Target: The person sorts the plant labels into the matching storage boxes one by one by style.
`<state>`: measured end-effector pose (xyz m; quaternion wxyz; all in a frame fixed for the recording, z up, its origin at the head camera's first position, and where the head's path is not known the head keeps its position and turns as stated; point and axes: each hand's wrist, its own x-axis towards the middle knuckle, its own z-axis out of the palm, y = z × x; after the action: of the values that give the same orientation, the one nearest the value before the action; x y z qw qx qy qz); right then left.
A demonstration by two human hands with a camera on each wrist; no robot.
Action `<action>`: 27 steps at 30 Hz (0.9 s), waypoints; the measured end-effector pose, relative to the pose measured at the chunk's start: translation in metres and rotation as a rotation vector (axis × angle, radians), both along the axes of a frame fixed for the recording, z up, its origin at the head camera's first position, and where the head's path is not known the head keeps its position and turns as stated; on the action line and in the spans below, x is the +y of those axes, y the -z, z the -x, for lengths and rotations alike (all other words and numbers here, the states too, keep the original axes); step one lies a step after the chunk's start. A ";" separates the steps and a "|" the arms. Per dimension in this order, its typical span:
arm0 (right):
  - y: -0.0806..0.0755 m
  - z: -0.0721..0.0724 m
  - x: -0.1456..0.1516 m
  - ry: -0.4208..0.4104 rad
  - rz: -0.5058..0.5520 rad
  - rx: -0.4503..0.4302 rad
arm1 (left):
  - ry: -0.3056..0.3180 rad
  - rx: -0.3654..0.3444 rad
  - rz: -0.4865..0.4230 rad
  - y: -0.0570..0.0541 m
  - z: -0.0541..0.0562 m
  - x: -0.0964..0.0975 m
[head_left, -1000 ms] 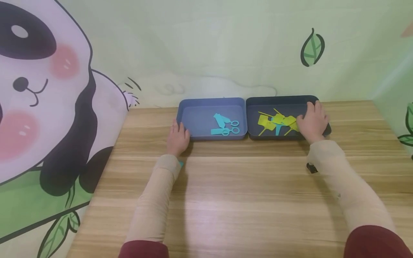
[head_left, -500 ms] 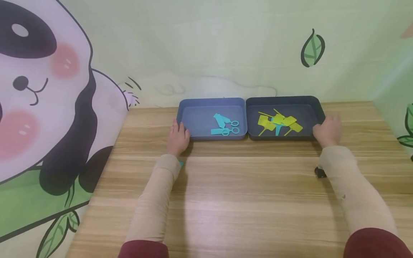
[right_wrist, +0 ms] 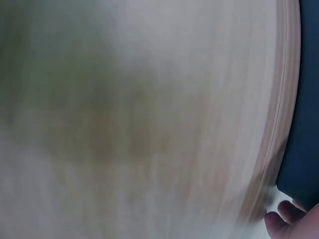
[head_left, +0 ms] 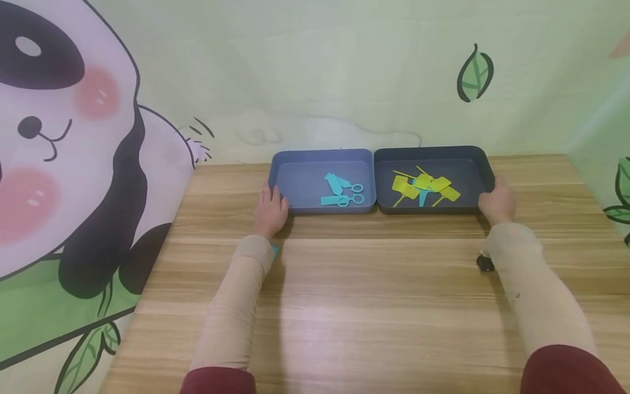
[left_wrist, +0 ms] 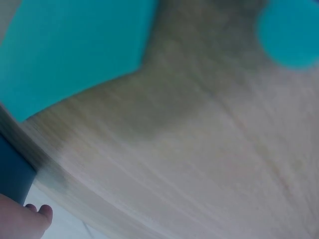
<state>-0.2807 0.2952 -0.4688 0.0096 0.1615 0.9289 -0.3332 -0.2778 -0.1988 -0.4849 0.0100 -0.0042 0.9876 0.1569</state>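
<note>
Side by side at the table's back stand a blue tray [head_left: 315, 169] and a dark navy tray [head_left: 443, 161]. Several flat teal tags [head_left: 331, 201] with ring ends lie in the blue one. Yellow tags [head_left: 403, 187] with thin stems lie in the navy one, around a teal piece [head_left: 421, 198]. My left hand [head_left: 270, 210] touches the blue tray's left front corner with relaxed fingers. At the navy tray's right end, my right hand [head_left: 497, 201] rests against the outer wall. Its loosely bent fingertips [right_wrist: 275, 222] show beside that wall in the right wrist view.
Under my left sleeve a teal corner [head_left: 275, 250] peeks out; a large teal shape [left_wrist: 75, 50] fills the left wrist view's top left. A small black device [head_left: 485, 263] sits at my right wrist. Behind the wooden table [head_left: 374, 306] hangs a panda-printed backdrop [head_left: 315, 71].
My right hand has moved right, out of the navy tray, and now lies against its outer right end. The navy tray's right end has swung slightly. My left hand has stayed put.
</note>
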 end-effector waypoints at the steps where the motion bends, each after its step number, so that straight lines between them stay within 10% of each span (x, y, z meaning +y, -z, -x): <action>1: -0.001 -0.001 0.000 -0.004 0.001 -0.005 | -0.002 -0.005 -0.005 0.000 0.000 0.000; 18: -0.001 0.001 -0.001 0.010 -0.010 -0.046 | 0.053 -0.057 -0.131 -0.045 -0.003 -0.026; 27: 0.001 0.003 0.001 0.011 -0.019 -0.049 | 0.079 -0.238 -0.093 -0.063 -0.016 -0.044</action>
<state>-0.2837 0.2958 -0.4696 0.0293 0.1747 0.9307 -0.3202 -0.2621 -0.2424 -0.4223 0.1337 0.0167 0.9704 0.2002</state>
